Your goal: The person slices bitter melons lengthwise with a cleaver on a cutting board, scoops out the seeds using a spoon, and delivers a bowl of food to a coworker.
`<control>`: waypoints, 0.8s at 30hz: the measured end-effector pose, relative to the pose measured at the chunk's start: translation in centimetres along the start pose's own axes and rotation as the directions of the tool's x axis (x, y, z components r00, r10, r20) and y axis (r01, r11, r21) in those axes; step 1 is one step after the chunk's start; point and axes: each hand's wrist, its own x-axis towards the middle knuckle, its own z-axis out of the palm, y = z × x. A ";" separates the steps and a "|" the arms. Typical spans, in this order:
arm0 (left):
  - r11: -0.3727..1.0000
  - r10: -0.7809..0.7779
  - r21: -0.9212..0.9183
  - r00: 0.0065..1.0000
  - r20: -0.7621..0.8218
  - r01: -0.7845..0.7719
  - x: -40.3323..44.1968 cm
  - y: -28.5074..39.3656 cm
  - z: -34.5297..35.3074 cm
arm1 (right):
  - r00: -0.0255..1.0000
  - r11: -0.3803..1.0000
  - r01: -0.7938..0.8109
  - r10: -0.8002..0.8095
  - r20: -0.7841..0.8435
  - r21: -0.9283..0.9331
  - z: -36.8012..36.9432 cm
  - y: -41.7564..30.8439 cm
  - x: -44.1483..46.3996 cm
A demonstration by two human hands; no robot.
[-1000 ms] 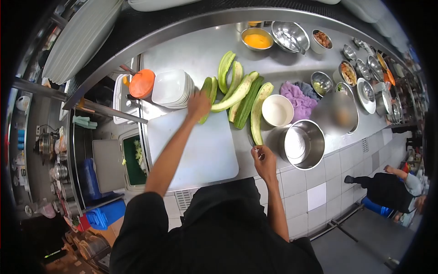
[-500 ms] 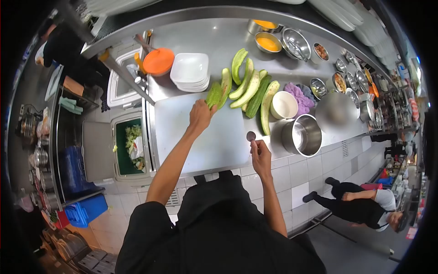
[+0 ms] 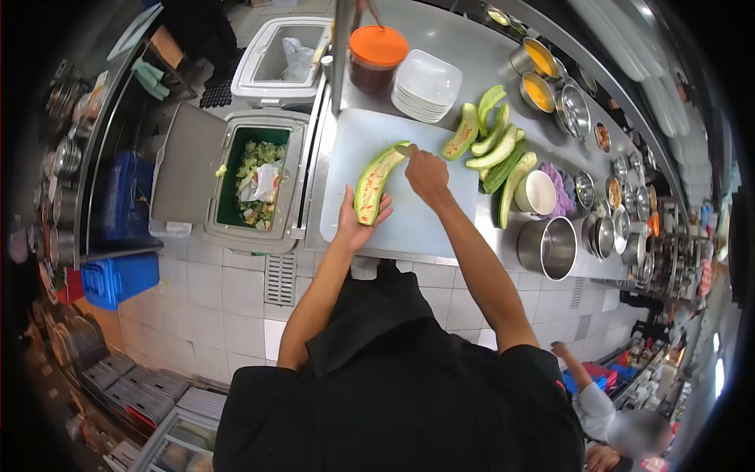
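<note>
My left hand [image 3: 362, 220] is wrapped round the lower end of a halved green vegetable [image 3: 377, 182], whose pale cut face with reddish seeds is turned up. My right hand [image 3: 427, 175] is closed on a spoon [image 3: 404, 149], its bowl against the vegetable's upper end. Both are over the white cutting board [image 3: 448, 189]. Right of the board lie several more vegetable pieces [image 3: 511, 179], and another half [image 3: 462, 134] rests at its upper right edge.
A green-lined bin [image 3: 255, 177] of scraps stands left of the counter. White plates [image 3: 425, 85] and an orange-lidded container [image 3: 378, 49] are behind the board. A steel pot [image 3: 546, 248] and white bowl [image 3: 536, 193] stand to the right. A person [image 3: 602, 409] is at lower right.
The view has turned left. My left hand has brought a vegetable half from the group over the board. My right hand has moved the spoon up to it.
</note>
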 end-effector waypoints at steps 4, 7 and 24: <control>1.000 -0.004 0.007 0.997 -0.076 0.005 0.5 0.3 1.5 | 0.997 0.994 0.042 -0.035 0.069 -0.101 0.2 -0.4 2.2; 0.997 -0.059 -0.054 0.993 -0.100 0.054 1.6 0.2 1.2 | 0.990 0.982 0.057 -0.032 0.139 -0.181 -0.7 -1.1 2.7; 0.990 -0.139 -0.053 0.981 -0.139 0.133 3.2 1.2 0.6 | 0.853 0.972 0.226 -0.166 0.494 -0.064 -1.7 -1.8 2.9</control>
